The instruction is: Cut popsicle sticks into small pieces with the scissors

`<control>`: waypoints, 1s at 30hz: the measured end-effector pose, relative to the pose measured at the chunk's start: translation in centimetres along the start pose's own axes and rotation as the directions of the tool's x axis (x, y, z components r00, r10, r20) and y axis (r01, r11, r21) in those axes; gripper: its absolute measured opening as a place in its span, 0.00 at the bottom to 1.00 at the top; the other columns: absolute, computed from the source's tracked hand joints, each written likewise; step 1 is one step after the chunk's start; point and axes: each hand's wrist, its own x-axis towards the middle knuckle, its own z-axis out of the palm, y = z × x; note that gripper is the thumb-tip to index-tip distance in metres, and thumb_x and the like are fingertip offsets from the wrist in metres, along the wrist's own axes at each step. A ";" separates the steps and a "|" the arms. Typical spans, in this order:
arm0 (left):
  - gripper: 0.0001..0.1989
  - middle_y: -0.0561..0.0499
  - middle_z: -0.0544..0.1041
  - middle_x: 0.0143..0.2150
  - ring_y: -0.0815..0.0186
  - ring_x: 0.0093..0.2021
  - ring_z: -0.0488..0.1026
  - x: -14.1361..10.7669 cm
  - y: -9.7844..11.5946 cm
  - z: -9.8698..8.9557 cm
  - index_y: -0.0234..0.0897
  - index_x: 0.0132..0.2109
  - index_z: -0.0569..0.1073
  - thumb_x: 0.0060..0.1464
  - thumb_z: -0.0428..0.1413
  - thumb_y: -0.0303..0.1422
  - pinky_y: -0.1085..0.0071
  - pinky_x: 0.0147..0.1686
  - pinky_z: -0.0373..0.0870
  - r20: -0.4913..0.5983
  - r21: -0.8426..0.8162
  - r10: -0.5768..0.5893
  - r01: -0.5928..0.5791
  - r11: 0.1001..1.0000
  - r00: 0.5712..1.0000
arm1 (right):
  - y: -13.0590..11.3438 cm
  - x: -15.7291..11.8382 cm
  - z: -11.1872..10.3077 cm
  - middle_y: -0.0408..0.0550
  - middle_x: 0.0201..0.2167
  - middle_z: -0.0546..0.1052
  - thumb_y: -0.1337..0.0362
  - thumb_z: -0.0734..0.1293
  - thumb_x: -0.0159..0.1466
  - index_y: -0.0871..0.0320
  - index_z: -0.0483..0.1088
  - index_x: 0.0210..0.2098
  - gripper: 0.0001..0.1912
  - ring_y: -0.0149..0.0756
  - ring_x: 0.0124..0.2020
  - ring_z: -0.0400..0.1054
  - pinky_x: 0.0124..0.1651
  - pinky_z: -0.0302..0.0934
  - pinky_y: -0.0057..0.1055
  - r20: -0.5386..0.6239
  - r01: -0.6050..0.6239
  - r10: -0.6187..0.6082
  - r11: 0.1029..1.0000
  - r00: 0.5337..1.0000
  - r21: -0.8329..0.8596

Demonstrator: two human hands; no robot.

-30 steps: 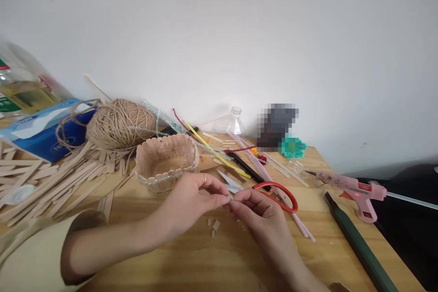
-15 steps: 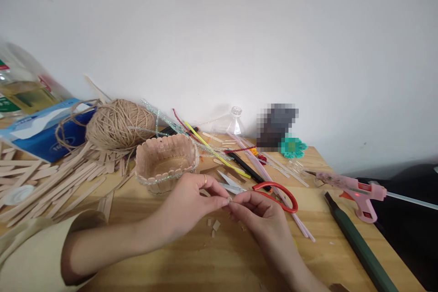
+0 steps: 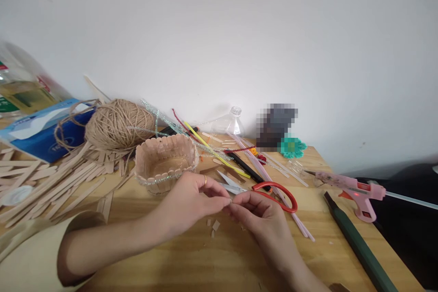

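My left hand [image 3: 191, 198] and my right hand [image 3: 263, 216] meet fingertip to fingertip above the table, both pinched closed. Between them is a small pale piece, almost wholly covered by the fingers now. Just behind my fingers lie open scissors [image 3: 287, 198] with red handles. A small oval basket [image 3: 166, 178] of wooden sticks, trimmed with a glittery pipe cleaner, stands behind my left hand. Below the fingertips, several small cut wood bits [image 3: 215, 225] are scattered on the tabletop.
Left are a twine ball [image 3: 119, 123], wooden craft sticks [image 3: 73, 182] and a blue tissue pack [image 3: 51, 134]. Right are a pink glue gun [image 3: 356, 187] and a dark green tool [image 3: 359, 246]. A cut bottle top [image 3: 234, 123] and green flower [image 3: 293, 147] stand near the wall.
My fingertips have shifted slightly, and the pale piece that showed between them is now mostly covered. The things on the table stay put.
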 end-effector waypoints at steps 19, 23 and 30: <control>0.03 0.55 0.75 0.24 0.67 0.29 0.70 0.1 -0.4 0.3 0.35 0.26 0.74 0.44 0.55 0.29 0.74 0.32 0.65 -0.045 -0.151 0.014 -0.021 0.988 0.999 | 0.4 -0.2 0.3 0.41 0.20 0.74 0.60 0.74 0.47 0.59 0.74 0.23 0.09 0.29 0.24 0.65 0.28 0.58 0.22 -0.018 0.063 -0.063 0.997 0.998 -0.034; 0.03 0.55 0.75 0.25 0.68 0.29 0.70 0.2 -0.5 0.3 0.35 0.26 0.74 0.44 0.56 0.29 0.74 0.32 0.65 -0.040 -0.152 0.001 -0.007 0.988 0.999 | 0.8 -0.1 -0.2 0.42 0.21 0.73 0.58 0.71 0.51 0.59 0.74 0.24 0.10 0.29 0.24 0.65 0.28 0.58 0.22 0.025 0.100 -0.098 0.986 0.995 -0.135; 0.04 0.55 0.74 0.25 0.68 0.30 0.69 -0.1 -0.4 0.3 0.35 0.26 0.73 0.45 0.55 0.30 0.74 0.32 0.64 -0.019 -0.174 -0.021 0.017 0.985 1.000 | 0.7 0.2 -0.2 0.40 0.20 0.72 0.61 0.73 0.48 0.60 0.73 0.23 0.09 0.28 0.23 0.64 0.27 0.58 0.22 0.035 0.081 -0.078 0.992 0.996 -0.100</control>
